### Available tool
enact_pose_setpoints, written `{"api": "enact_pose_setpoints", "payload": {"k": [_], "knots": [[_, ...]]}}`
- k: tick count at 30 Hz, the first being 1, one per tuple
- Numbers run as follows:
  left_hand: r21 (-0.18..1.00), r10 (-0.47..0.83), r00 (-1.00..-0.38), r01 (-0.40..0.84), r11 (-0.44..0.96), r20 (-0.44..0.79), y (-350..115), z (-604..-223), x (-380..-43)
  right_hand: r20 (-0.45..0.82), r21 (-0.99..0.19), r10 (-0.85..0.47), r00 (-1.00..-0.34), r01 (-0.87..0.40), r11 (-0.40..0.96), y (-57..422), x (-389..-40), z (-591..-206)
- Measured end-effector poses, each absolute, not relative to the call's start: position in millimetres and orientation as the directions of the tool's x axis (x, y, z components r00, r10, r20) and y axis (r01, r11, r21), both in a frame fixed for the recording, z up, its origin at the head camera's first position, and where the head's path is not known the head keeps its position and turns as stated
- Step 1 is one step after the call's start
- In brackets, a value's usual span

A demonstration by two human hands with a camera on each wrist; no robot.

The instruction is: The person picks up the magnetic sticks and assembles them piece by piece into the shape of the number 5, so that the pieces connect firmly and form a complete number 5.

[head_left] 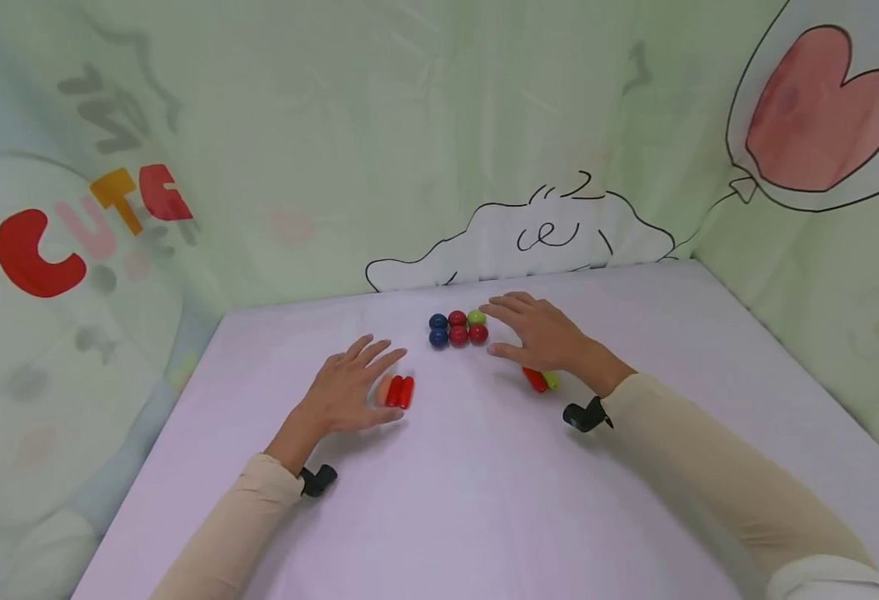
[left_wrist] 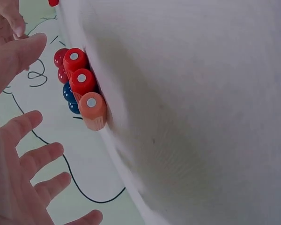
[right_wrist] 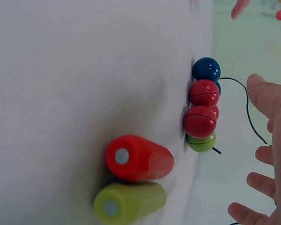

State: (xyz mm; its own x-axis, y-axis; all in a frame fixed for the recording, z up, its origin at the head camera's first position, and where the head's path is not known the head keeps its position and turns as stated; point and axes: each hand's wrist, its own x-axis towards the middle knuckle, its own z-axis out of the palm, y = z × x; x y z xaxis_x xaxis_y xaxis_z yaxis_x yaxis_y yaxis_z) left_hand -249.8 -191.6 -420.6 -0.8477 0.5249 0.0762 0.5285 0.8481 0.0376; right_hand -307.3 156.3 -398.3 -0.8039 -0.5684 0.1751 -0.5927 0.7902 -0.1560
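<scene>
My left hand (head_left: 345, 392) hovers with spread fingers just left of a side-by-side row of rods: two red rods (head_left: 407, 392) and an orange rod (left_wrist: 92, 112). Each rod shows a pale round disc at its end in the left wrist view. My right hand (head_left: 540, 333), fingers apart and holding nothing, reaches over a red rod (right_wrist: 139, 158) and a lime-green rod (right_wrist: 131, 202), partly hiding them in the head view. Just left of its fingertips sits a block of glossy balls in two rows: blue balls (head_left: 438, 337), red balls (head_left: 457, 336) and one lime-green ball (head_left: 476, 317).
The pieces lie on a table with a pale lilac cloth (head_left: 454, 500). Behind it hangs a light green printed curtain (head_left: 319, 167) with a cloud-like drawing, meeting the table's back edge. Both wrists carry a small black camera (head_left: 587, 414).
</scene>
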Motion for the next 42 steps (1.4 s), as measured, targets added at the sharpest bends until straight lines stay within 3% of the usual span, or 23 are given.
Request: {"api": "enact_pose_setpoints", "payload": {"k": [7, 14, 21, 32, 42], "knots": [[0.098, 0.505, -0.862, 0.507, 0.856, 0.046, -188.7, -423.2, -251.3, 0.144, -0.183, -0.54, -0.829, -0.558, 0.809, 143.2, -316.6, -404.5], [0.274, 0.482, -0.874, 0.451, 0.849, -0.057, -186.0, -422.7, -250.1, 0.115, -0.197, -0.481, -0.869, -0.494, 0.847, 133.3, -323.0, -407.9], [0.34, 0.476, -0.875, 0.423, 0.84, -0.088, -184.5, -429.1, -255.5, 0.057, -0.214, -0.446, -0.893, -0.448, 0.868, 122.1, -328.9, -410.3], [0.342, 0.514, -0.853, 0.46, 0.82, -0.086, -171.4, -425.4, -260.1, 0.019, -0.115, -0.43, -0.903, -0.429, 0.896, 115.1, -336.6, -407.8], [0.293, 0.566, -0.82, 0.522, 0.801, -0.087, -167.5, -428.2, -262.3, -0.006, -0.137, -0.434, -0.901, -0.429, 0.893, 110.7, -335.9, -414.7]]}}
